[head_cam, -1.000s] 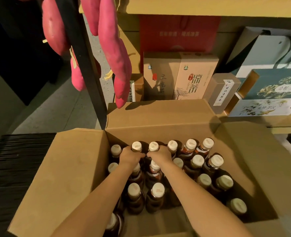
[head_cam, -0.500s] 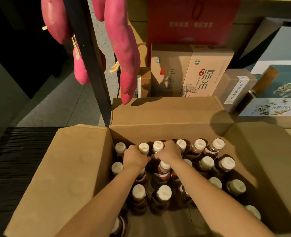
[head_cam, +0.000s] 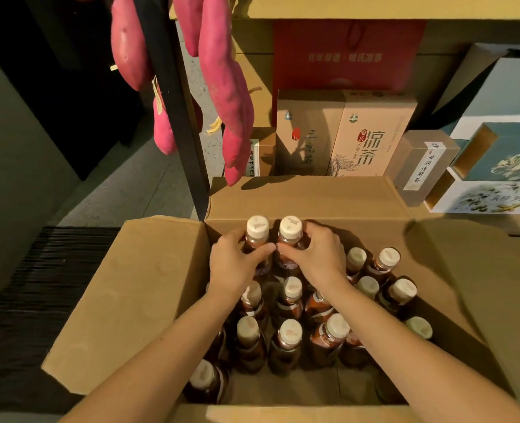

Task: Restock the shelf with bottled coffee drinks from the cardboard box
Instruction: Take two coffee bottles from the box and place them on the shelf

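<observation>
The left grip [head_cam: 231, 264] is clamped round the left bottle [head_cam: 257, 232], the right grip [head_cam: 319, 254] round the right bottle [head_cam: 289, 232]; other bottles [head_cam: 289, 334] stand below both grips inside the cardboard box [head_cam: 130, 300].

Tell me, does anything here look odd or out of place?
Only the pink sweet-potato-shaped things dangling above the far left corner of the cardboard box, odd beside the tea boxes. Several bottles toward its right side lean rather than stand straight. No spill or damage shows.

bare forearms [head_cam: 173, 340], bare left hand [head_cam: 232, 265] and right hand [head_cam: 321, 257].
</observation>
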`<state>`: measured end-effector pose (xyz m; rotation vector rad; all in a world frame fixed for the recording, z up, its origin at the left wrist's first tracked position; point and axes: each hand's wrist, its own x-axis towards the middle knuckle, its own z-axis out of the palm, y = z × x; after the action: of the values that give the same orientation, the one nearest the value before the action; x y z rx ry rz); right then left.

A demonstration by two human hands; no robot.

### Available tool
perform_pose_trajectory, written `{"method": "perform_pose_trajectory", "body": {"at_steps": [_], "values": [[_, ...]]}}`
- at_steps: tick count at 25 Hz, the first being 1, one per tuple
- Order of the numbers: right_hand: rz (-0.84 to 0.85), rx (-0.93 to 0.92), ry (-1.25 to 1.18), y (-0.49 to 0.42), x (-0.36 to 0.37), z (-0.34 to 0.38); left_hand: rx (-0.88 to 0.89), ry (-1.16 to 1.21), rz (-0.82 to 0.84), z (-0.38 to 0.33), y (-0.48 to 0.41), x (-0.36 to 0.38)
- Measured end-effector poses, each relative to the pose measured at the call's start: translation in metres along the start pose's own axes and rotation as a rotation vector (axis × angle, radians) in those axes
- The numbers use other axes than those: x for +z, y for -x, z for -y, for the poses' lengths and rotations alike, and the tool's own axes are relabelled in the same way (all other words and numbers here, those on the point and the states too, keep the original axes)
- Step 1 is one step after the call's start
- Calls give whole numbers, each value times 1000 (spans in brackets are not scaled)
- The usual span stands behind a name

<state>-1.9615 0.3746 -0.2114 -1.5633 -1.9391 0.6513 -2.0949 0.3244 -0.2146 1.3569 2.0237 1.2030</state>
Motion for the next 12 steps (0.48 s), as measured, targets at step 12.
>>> {"method": "perform_pose_trajectory", "body": {"at_steps": [12], "values": [[78, -628, -730, 37, -106, 230, 326, 333, -460, -140, 53, -208]]}}
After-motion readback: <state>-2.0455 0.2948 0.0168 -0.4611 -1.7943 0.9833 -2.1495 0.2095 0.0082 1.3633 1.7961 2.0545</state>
